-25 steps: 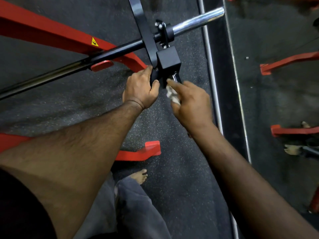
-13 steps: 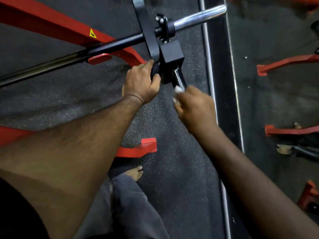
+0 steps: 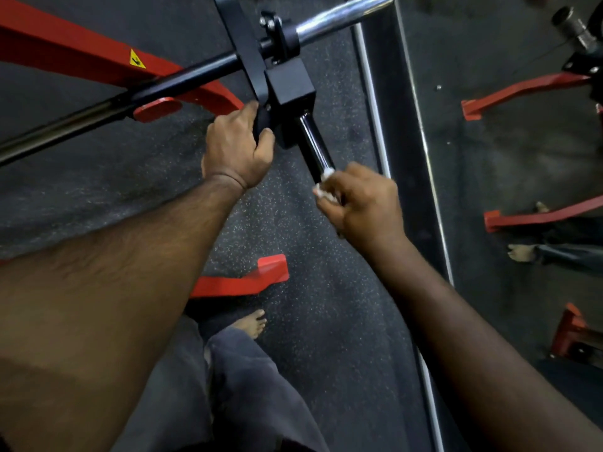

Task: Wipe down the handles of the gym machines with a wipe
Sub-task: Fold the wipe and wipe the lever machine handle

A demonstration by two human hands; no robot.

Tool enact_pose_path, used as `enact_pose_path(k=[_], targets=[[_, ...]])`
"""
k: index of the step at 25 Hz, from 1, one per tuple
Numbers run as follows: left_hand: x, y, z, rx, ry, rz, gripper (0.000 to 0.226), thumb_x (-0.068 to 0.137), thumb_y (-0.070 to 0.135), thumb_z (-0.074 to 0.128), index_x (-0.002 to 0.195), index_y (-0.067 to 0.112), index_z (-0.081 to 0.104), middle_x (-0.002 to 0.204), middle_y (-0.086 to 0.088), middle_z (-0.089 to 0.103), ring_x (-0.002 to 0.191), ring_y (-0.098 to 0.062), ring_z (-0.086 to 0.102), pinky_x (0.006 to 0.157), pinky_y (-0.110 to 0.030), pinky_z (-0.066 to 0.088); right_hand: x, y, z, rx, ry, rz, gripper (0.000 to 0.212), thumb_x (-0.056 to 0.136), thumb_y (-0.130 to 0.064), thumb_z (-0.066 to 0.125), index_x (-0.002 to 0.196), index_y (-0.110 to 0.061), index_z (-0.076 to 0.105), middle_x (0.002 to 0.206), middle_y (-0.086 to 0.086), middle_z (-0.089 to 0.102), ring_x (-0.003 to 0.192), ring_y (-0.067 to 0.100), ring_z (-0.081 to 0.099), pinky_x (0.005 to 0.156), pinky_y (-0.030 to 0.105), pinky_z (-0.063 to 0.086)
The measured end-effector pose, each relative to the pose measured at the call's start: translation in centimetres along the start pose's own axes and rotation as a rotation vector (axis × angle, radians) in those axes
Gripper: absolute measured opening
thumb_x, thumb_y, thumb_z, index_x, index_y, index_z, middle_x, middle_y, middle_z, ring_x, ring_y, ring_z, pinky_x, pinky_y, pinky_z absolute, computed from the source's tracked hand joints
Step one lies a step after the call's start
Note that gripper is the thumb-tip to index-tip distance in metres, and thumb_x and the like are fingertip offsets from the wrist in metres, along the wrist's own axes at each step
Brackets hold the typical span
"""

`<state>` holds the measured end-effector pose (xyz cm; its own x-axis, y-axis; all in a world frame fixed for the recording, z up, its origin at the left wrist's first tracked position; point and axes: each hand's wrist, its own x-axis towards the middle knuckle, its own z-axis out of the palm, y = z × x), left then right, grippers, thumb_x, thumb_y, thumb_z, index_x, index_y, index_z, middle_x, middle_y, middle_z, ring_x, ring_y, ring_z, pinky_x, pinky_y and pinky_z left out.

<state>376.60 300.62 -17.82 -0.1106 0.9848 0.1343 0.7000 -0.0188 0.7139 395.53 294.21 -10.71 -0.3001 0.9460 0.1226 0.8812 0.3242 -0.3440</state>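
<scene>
At the far left, a red frame with a yellow warning sticker runs across the speckled floor, and a black bar crosses over it toward a black block. Just below that, the left hand grips the block's near edge, fingers curled over the top and thumb hooked round the side. From the block a glossy black handle slopes down and to the right. At its lower end the right hand pinches a white wipe around the handle, fingers curled close together over it; only crumpled bits of the wipe show past the knuckles. Above, a chrome sleeve sticks out past the block. Lower down, a red foot of the frame lies on the floor beside a bare foot and grey trousers. To the right stands a mirror showing more red frame parts.
</scene>
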Motion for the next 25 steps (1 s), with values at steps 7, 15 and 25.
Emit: enact_pose_path(k=[7, 15, 25], targets=[[0.1, -0.2, 0.4, 0.058, 0.041, 0.027, 0.043, 0.082, 0.03, 0.047, 0.103, -0.003, 0.063, 0.079, -0.019, 0.065, 0.074, -0.038, 0.059, 0.064, -0.029, 0.028, 2.9, -0.3, 2.0, 0.063, 0.093, 0.123, 0.012, 0.071, -0.022, 0.075, 0.076, -0.013, 0.068, 0.07, 0.004, 0.065, 0.061, 0.024, 0.06, 0.055, 0.039, 0.051], [0.0, -0.1, 0.3, 0.058, 0.032, 0.03, 0.041, 0.082, 0.031, 0.046, 0.105, 0.0, 0.063, 0.082, -0.02, 0.067, 0.078, -0.039, 0.061, 0.065, -0.031, 0.028, 5.9, -1.0, 2.2, 0.012, 0.12, 0.086, 0.014, 0.074, -0.022, 0.077, 0.079, -0.011, 0.07, 0.073, 0.007, 0.065, 0.064, 0.024, 0.06, 0.058, 0.039, 0.052], [0.9, -1.5, -0.1, -0.321, 0.027, -0.148, 0.03, 0.081, 0.026, 0.048, 0.056, 0.013, 0.056, 0.049, 0.004, 0.046, 0.054, -0.009, 0.045, 0.057, -0.032, 0.029, -3.0, -5.5, 2.4, -0.047, 0.062, 0.164, 0.011, 0.089, -0.018, 0.067, 0.092, -0.007, 0.067, 0.08, 0.009, 0.057, 0.06, 0.032, 0.058, 0.048, 0.039, 0.049]])
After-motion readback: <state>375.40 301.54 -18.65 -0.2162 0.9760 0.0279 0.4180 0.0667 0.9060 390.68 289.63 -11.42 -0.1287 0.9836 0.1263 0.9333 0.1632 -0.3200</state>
